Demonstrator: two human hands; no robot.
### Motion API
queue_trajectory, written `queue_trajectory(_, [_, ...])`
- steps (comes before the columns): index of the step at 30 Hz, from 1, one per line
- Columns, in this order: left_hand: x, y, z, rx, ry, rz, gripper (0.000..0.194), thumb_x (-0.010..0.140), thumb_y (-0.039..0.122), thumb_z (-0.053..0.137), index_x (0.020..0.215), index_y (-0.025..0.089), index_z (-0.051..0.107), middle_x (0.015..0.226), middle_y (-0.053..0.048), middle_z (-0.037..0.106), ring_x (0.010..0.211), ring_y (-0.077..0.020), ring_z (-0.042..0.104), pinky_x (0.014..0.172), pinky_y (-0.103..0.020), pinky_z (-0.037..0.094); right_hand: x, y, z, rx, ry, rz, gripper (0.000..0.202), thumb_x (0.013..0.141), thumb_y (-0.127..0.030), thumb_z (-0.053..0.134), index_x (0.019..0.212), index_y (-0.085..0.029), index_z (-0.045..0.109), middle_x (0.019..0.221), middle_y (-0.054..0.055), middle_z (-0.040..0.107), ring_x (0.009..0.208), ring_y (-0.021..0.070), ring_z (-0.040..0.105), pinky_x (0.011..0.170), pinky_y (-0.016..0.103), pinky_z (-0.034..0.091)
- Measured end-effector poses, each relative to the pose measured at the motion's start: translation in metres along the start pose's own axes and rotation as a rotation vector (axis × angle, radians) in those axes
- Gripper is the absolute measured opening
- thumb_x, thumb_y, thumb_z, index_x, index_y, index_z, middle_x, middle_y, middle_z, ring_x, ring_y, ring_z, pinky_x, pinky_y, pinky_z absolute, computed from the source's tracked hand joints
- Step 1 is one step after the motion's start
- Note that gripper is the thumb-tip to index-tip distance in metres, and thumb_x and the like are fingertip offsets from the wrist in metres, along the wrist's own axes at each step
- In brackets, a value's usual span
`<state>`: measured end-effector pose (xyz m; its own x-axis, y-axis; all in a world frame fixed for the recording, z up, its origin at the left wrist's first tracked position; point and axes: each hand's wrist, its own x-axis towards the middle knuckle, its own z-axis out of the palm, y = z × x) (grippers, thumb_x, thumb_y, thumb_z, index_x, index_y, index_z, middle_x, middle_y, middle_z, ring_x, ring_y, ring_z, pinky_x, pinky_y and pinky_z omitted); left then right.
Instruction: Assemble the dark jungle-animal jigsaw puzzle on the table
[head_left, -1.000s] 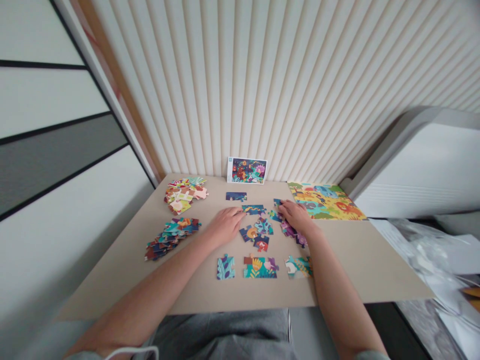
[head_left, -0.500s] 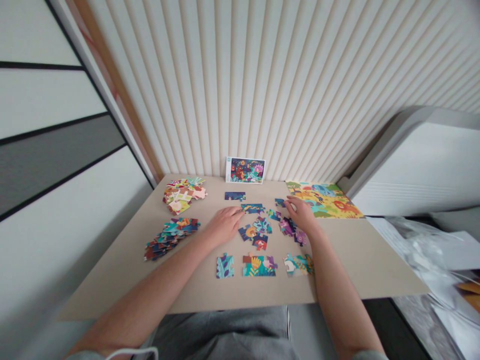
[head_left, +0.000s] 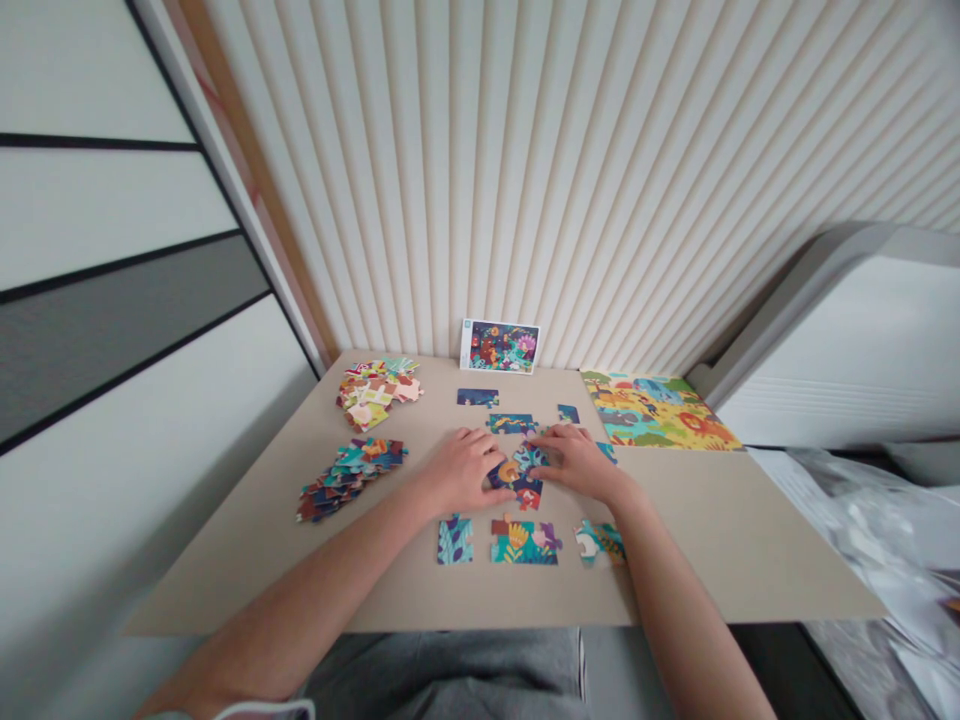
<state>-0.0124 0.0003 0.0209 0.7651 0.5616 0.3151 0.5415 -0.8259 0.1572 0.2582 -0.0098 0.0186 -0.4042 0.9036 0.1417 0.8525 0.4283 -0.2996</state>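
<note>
A cluster of joined jigsaw pieces (head_left: 529, 482) lies flat mid-table, partly covered by my hands. At its left edge rests my left hand (head_left: 466, 472), fingers apart and thumb stretched along the lower side. My right hand (head_left: 581, 464) reaches over the cluster's right side, fingers spread and bent, fingertips on or just above the pieces. Just beyond is a dark blue joined strip (head_left: 512, 424). Another blue strip (head_left: 478, 397) and a small blue piece (head_left: 568, 413) lie farther back. The purple pieces on the right are hidden by my right hand.
Nearer me lie a leaf-patterned piece (head_left: 455, 540), a joined flower section (head_left: 525, 541) and a teal section (head_left: 598, 541). Two piles of pieces, one dark (head_left: 352, 478) and one light (head_left: 376, 392), sit left. A picture card (head_left: 500, 346) leans on the wall; a yellow animal puzzle (head_left: 660, 410) lies right.
My right hand has left the small blue piece at the back and come left and nearer, onto the central cluster. My left hand has moved slightly nearer me, beside it. The view has shifted slightly.
</note>
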Motion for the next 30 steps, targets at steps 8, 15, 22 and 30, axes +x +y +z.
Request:
queue_trajectory(8, [-0.001,-0.005,0.008,-0.020,-0.010,-0.001,0.035,0.089,0.048,0.067,0.114,0.023,0.067,0.108,-0.008,0.064,0.108,-0.0257,0.058,0.096,-0.041,0.044,0.001,-0.003,0.001,0.073,-0.005,-0.015,0.047,0.088,-0.042,0.070,0.134,-0.033,0.064,0.121,0.007,0.066,0.117,0.0266,0.060,0.107,0.043,0.040])
queue_trajectory(15, [-0.003,-0.019,0.006,0.010,-0.019,0.005,0.039,0.090,0.047,0.067,0.121,0.023,0.064,0.112,-0.009,0.065,0.110,-0.0266,0.059,0.097,-0.041,0.043,0.004,-0.002,0.000,0.314,0.075,-0.043,0.046,0.088,-0.031,0.068,0.134,-0.026,0.063,0.125,0.009,0.064,0.111,0.0236,0.064,0.103,0.038,0.048])
queue_trajectory(22, [-0.004,-0.029,0.002,0.056,-0.016,-0.044,0.044,0.091,0.045,0.066,0.128,0.022,0.061,0.112,-0.010,0.065,0.108,-0.0272,0.059,0.094,-0.041,0.043,0.005,-0.013,0.001,0.591,0.067,-0.083,0.048,0.088,-0.027,0.064,0.136,-0.030,0.060,0.133,0.007,0.061,0.106,0.0208,0.064,0.097,0.039,0.054])
queue_trajectory(30, [-0.004,-0.025,-0.002,0.061,0.009,-0.029,0.039,0.094,0.040,0.062,0.129,0.022,0.061,0.113,-0.009,0.066,0.110,-0.0260,0.058,0.094,-0.040,0.042,0.007,-0.018,0.007,0.767,0.110,-0.067,0.043,0.089,-0.027,0.065,0.132,-0.030,0.064,0.134,0.007,0.062,0.113,0.0221,0.063,0.095,0.038,0.055])
